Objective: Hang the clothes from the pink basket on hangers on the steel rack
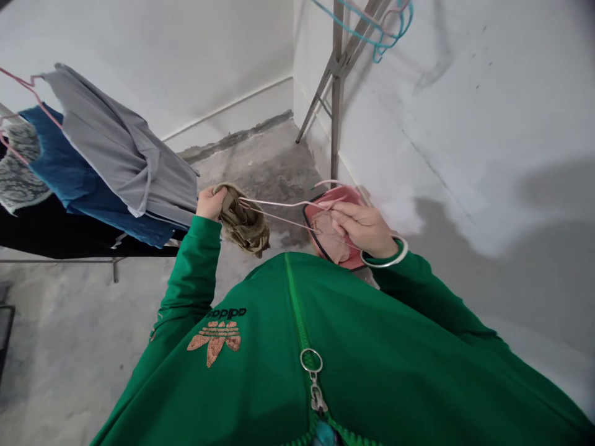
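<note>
My left hand point(211, 203) is closed around a bunched olive-brown garment point(244, 223) held at chest height. My right hand point(365, 228) is closed on a thin pale pink wire hanger point(283, 207) whose arms stretch across to the garment. A silver bangle point(390, 255) circles my right wrist. Under the right hand sits a pink basin with a dark rim point(328, 238), holding pinkish cloth. Both arms wear green jacket sleeves.
A drying rack point(93, 253) at left carries a grey garment point(121, 155), a blue one point(69, 173) and a patterned one point(18, 167). A metal stand point(335, 93) leans in the corner with teal and pink hangers point(381, 31) above. Concrete floor, white walls.
</note>
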Available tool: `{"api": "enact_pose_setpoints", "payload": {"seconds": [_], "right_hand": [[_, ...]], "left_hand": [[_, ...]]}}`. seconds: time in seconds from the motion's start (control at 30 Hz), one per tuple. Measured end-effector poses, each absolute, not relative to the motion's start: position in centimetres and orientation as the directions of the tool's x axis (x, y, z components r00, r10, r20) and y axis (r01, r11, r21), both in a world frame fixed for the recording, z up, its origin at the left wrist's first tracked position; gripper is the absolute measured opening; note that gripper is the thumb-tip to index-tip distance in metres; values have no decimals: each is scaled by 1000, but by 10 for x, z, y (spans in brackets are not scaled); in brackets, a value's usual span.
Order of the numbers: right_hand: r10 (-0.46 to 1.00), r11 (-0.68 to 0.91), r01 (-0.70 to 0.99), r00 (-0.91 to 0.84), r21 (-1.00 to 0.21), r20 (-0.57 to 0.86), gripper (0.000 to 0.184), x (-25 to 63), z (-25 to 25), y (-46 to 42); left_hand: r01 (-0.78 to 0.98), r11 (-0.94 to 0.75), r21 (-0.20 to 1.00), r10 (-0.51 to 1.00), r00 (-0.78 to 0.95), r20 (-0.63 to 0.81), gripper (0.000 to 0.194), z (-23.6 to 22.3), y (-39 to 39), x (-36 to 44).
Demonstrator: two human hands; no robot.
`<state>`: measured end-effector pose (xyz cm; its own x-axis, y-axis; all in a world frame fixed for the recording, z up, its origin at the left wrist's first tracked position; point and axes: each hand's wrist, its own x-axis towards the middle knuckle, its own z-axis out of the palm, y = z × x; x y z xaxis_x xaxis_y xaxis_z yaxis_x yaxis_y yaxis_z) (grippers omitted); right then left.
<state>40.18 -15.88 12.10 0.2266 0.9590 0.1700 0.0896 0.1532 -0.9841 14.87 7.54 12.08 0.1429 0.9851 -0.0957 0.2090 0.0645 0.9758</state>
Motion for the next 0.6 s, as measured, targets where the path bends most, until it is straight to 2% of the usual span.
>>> {"api": "enact_pose_setpoints", "payload": {"seconds": [0.13,0.2,0.27,0.33,0.4,0.47,0.5,0.6], "right_hand": [[981,69,78,174,-995,82,41,381,100,-141],[979,82,106,176,-991,100,44,367,86,-125],[971,128,143,182,-981,153,47,354,74,-108],[963,177,155,175,-972,203,51,347,66,-93],[965,207,128,136,-970,224,52,350,64,-83],[968,222,105,98,-969,232,50,361,66,-78],[966,232,116,86,-966,243,47,368,69,-77],[931,304,263,120,-916,344,38,391,80,-71]], "left_hand": [[335,50,941,974,194,-121,17,118,64,161],[436,-64,898,948,307,-82,15,117,51,171],[508,-249,824,876,482,-33,14,118,37,181],[522,-469,713,766,641,35,12,122,26,189],[512,-663,547,677,721,145,12,129,23,192],[489,-780,391,599,765,236,10,135,26,191],[465,-810,357,561,793,239,11,138,29,189],[390,-813,432,477,872,110,17,140,36,184]]}}
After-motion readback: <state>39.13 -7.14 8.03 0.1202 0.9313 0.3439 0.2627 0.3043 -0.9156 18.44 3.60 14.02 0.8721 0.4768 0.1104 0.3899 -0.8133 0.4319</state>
